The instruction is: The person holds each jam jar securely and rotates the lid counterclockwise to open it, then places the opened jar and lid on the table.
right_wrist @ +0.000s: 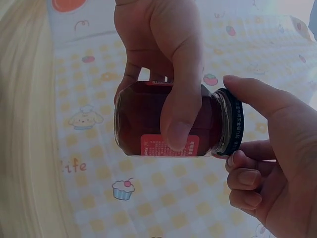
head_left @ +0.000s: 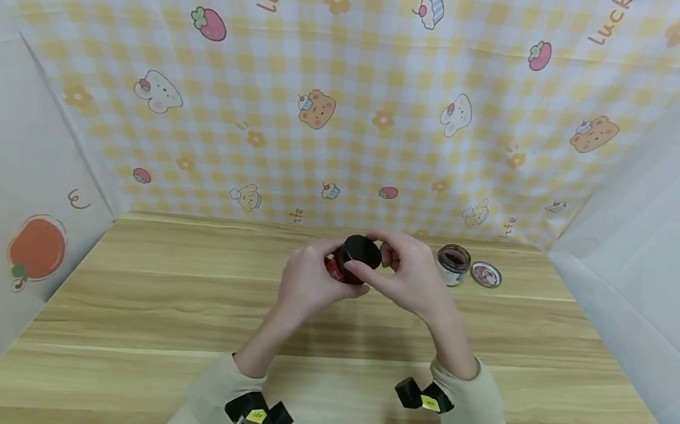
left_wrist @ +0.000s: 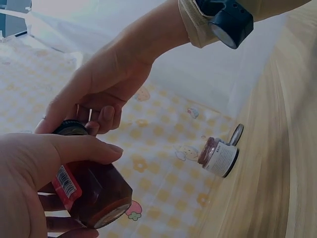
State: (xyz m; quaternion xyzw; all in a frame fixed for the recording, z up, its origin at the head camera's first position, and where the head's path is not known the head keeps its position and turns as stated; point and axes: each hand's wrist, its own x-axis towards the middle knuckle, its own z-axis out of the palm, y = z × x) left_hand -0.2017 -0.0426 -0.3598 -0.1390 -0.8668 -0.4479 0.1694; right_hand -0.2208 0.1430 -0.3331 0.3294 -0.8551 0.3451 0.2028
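Observation:
A faceted glass jar with dark red contents and a red label (right_wrist: 143,116) is held above the table. My left hand (head_left: 311,276) grips its body, thumb across one side and fingers around the other. Its black lid (right_wrist: 235,121) is on the jar's mouth, and my right hand (head_left: 411,274) pinches the lid's rim between thumb and fingers. In the head view the jar is tilted, lid up and toward me. Whether the lid is tight or loose cannot be told.
An uncovered small jar (head_left: 453,265) with dark contents and a white label stands at the back right of the wooden table (head_left: 176,305). Its round lid (head_left: 486,274) lies beside it. A checked cloth (head_left: 357,73) hangs behind; white cloth walls (head_left: 665,209) flank the table.

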